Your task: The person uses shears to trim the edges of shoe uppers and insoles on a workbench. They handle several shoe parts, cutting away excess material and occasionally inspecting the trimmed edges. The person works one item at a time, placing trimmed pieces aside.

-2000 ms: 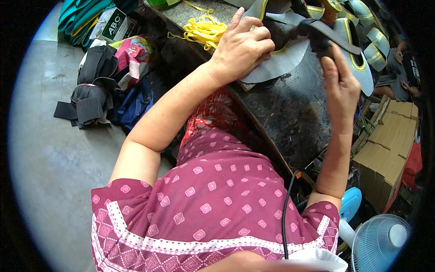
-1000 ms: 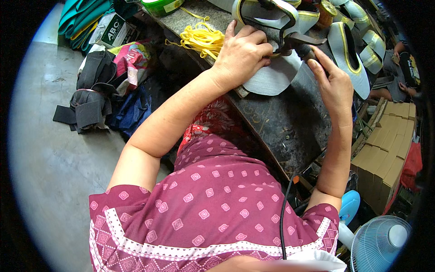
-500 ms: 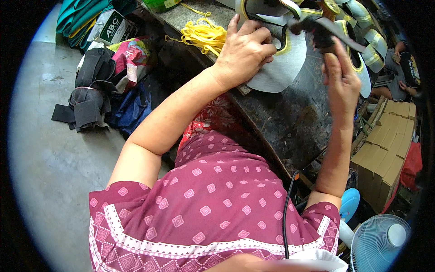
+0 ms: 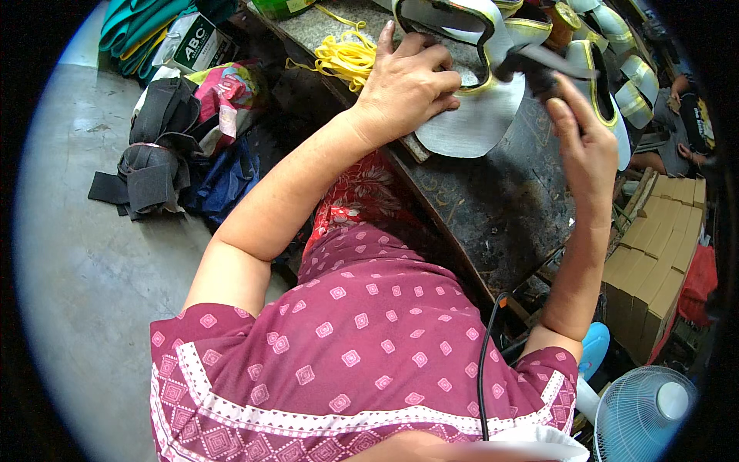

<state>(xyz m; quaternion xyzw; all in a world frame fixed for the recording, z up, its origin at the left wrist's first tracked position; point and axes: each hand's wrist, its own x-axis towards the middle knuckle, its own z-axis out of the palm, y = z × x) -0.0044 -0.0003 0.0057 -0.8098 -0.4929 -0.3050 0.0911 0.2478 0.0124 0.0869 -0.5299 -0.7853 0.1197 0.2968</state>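
Note:
A pale grey shoe upper with yellow edging around its opening lies on a stone slab on the dark worktable. My left hand rests on its near left side, fingers bent and gripping the edge, the index finger pointing away. In my right hand is a hammer, its dark head smeared by motion just above the upper's right side. My right fingers wrap round the handle, which is mostly hidden. A bundle of yellow cord lies left of my left hand.
More grey and yellow shoe uppers crowd the table's right and far side, near a yellow spool. Stacked brown cardboard and a fan stand at right. Dark fabric pieces lie on the floor. Another person's hand shows far right.
The shoe upper has turned and shifted slightly left, with my left hand still on it. The hammer head has dropped a little and moved slightly right.

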